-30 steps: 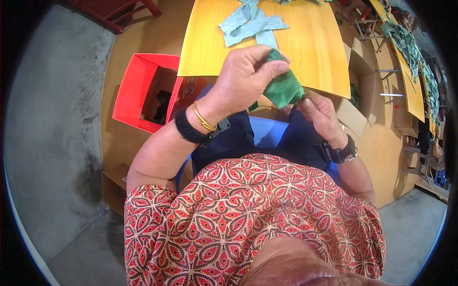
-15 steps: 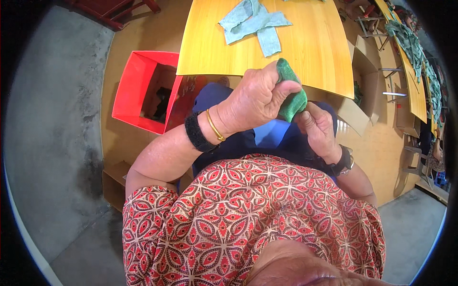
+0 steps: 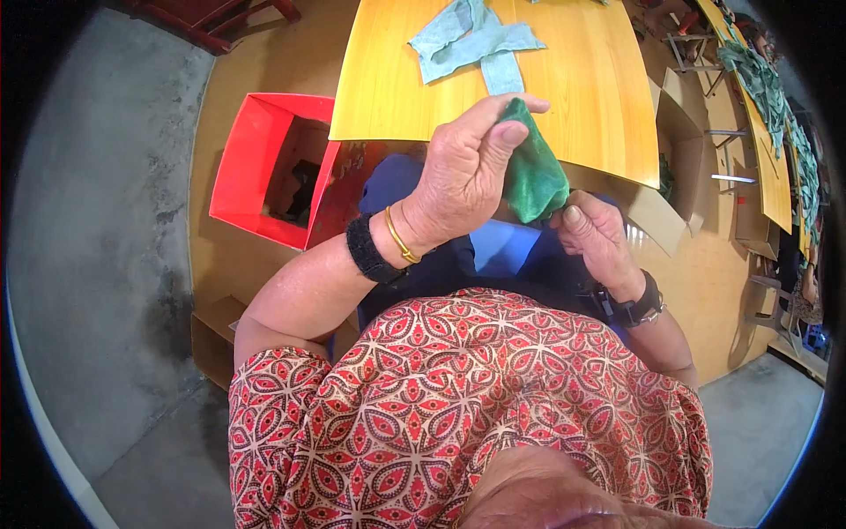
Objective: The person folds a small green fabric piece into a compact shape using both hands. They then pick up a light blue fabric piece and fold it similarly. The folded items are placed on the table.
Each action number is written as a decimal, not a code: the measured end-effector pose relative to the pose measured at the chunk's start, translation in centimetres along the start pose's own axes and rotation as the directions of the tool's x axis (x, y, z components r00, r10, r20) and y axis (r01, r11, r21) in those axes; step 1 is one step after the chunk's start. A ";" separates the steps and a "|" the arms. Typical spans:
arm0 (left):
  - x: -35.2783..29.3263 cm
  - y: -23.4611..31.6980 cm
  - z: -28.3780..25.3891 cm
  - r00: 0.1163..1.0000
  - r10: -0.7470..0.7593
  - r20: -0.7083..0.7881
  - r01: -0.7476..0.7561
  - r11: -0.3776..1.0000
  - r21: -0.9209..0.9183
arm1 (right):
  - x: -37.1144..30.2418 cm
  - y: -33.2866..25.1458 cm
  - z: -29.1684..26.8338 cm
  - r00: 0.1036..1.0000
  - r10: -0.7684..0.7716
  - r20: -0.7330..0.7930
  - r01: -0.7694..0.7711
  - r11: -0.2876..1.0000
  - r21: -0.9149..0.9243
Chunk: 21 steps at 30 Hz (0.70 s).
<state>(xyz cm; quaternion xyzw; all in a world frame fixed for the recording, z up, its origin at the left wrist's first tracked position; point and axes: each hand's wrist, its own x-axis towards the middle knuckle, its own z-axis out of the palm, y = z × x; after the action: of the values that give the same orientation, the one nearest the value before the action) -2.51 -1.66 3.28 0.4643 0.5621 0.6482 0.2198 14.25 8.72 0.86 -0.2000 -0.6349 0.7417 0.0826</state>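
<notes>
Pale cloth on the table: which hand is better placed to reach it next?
Likely the left hand, though holding the green cloth: it is by the table edge, close to the pale cloth. The right hand, pinching the green cloth's lower end, is farther off.

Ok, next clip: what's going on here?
The bare left hand holds the upper part of a small, dark green piece of cloth, while the bare right hand grips it at the lower end, by the near edge of a yellow wood-grain table. Pale blue-green fabric strips lie on the table, and an open red box stands to the left.
</notes>
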 end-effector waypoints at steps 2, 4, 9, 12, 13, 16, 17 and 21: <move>0.0 0.1 -0.1 1.000 0.011 -0.003 -0.011 1.000 0.026 | 0.0 0.6 -0.4 0.998 0.023 0.056 -0.026 0.998 0.055; 0.0 0.2 -0.1 0.999 0.038 -0.002 -0.038 0.997 0.069 | -0.3 1.2 -1.6 0.986 0.044 0.163 -0.063 0.991 0.117; -0.1 -0.2 -0.6 0.981 0.136 0.138 -0.172 0.938 0.301 | -0.3 -0.1 0.1 1.000 -0.007 0.017 0.007 1.000 -0.028; -0.9 0.9 -0.9 0.988 0.064 0.141 -0.100 0.959 0.266 | -0.9 -0.8 -0.3 0.994 -0.107 0.013 0.106 0.955 -0.277; -1.3 1.2 -0.8 0.990 0.038 0.138 -0.072 0.965 0.253 | -1.3 -0.9 -0.4 0.990 -0.140 0.027 0.140 0.923 -0.358; -1.3 1.6 -1.1 0.983 0.051 0.175 -0.094 0.965 0.246 | -1.3 -1.4 0.8 0.970 -0.242 -0.005 0.211 0.858 -0.468; -1.3 1.7 -1.1 0.981 0.041 0.188 -0.090 0.962 0.259 | -1.3 -1.5 0.9 0.959 -0.284 -0.006 0.242 0.829 -0.504; -1.0 2.2 -1.6 0.960 -0.058 0.274 -0.023 0.959 0.284 | -1.4 -1.4 0.2 0.948 -0.316 0.050 0.278 0.739 -0.613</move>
<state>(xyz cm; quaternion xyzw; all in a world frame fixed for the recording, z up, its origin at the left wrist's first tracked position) -2.92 -3.87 5.07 0.5729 0.6167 0.4866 0.2340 15.20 8.24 2.53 -0.1333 -0.8616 0.4667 0.1486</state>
